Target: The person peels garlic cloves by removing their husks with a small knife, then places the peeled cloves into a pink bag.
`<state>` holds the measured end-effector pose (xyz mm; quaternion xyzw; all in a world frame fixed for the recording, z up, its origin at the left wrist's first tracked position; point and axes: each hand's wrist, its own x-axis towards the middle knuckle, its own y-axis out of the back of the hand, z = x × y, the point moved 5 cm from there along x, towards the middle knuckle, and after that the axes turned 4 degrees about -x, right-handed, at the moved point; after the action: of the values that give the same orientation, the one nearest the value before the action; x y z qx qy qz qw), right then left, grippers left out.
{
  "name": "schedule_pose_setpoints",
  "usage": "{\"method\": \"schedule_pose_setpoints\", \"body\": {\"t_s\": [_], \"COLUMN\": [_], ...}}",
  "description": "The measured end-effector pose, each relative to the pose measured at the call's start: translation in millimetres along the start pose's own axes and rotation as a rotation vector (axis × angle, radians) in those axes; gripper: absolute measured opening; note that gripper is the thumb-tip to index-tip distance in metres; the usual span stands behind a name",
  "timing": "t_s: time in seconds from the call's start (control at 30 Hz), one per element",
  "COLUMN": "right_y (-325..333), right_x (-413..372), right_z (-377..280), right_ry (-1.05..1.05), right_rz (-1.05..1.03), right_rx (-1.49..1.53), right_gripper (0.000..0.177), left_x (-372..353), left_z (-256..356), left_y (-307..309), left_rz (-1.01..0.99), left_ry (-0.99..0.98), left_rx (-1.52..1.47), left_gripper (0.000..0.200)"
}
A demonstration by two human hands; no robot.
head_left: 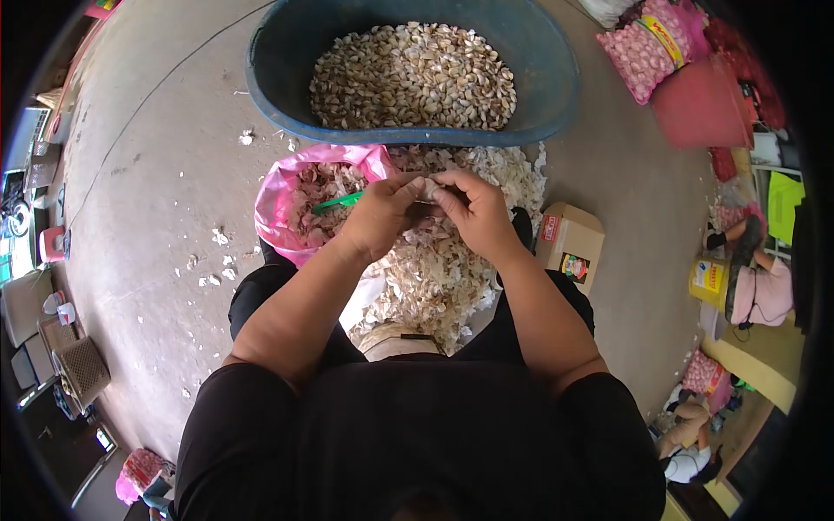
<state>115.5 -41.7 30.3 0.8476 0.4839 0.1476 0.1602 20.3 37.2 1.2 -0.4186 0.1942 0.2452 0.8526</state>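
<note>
The left hand (pixel 380 215) and right hand (pixel 479 215) pinch a small, pale garlic clove (pixel 428 188) between their fingertips, its surface partly hidden by the fingers. It is above the papery peelings (pixel 434 278), near the pink bag (pixel 276 213) and blue tub (pixel 556 82).

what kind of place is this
Probably a garlic-peeling workspace: a large blue plastic tub of cloves, a loose pile of papery white skins, and pink mesh sacks of bulbs.

1 blue tub (pixel 415 136), 1 open pink bag (pixel 276 208), 1 green handle (pixel 340 201), 1 cardboard box (pixel 580 233), 1 yellow container (pixel 708 280), at least 3 filled mesh bags (pixel 640 62). Tub cloves (pixel 413 78): too many to count.
</note>
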Motion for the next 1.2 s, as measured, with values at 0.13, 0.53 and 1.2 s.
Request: {"method": "schedule_pose_setpoints", "body": {"t_s": [0.13, 0.53, 1.2], "right_y": [-3.1, -14.4, -14.2], "right_x": [-2.5, -7.5, -6.3], "right_z": [-9.5, -20.4, 11.6], "right_ry": [0.005, 0.015, -0.548], "right_rz": [-0.022, -0.002, -0.014], "right_rx": [-0.016, -0.045, 0.899], "right_gripper": [0.02, 0.015, 0.026], "left_x": [1.1, -5.8, -3.3], "left_z": [-0.2, 3.6, 15.3], "left_y": [0.5, -10.9, -0.5], "left_rz": [0.023, 0.14, -0.059], "left_ry": [-0.16, -0.237, -0.077], "left_rx": [0.388, 0.246, -0.036], "left_gripper": [0.032, 0.025, 0.022]}}
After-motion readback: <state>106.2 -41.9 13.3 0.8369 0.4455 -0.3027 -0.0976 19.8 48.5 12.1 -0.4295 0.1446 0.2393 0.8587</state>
